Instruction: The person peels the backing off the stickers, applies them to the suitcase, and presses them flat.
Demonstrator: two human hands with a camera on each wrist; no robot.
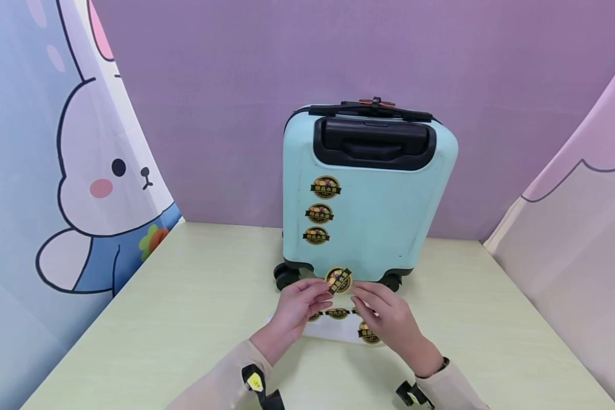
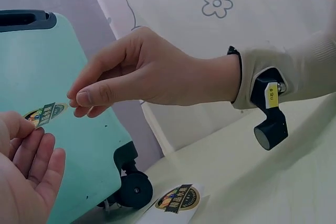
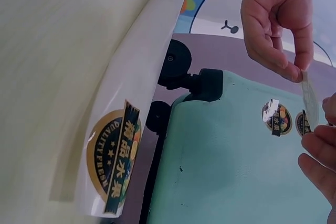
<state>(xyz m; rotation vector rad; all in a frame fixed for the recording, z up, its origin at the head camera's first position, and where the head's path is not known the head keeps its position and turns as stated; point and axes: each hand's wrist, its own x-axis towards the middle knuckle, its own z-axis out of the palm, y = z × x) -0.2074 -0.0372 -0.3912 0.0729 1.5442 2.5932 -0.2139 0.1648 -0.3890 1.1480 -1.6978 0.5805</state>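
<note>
A round black-and-gold sticker is held up in front of the lower part of a mint-green suitcase. My left hand pinches its left edge between thumb and fingertips. On the opposite edge, my right hand pinches it with thumb and forefinger; the left wrist view shows those fingertips right at the rim. Seen edge-on in the right wrist view, the held sticker shows its pale back. Three matching stickers run in a column down the suitcase's left side.
Below the hands, a white backing sheet with several more stickers lies on the pale table. The suitcase stands upright on black wheels, close to a purple backdrop. Printed cartoon curtains hang at both sides.
</note>
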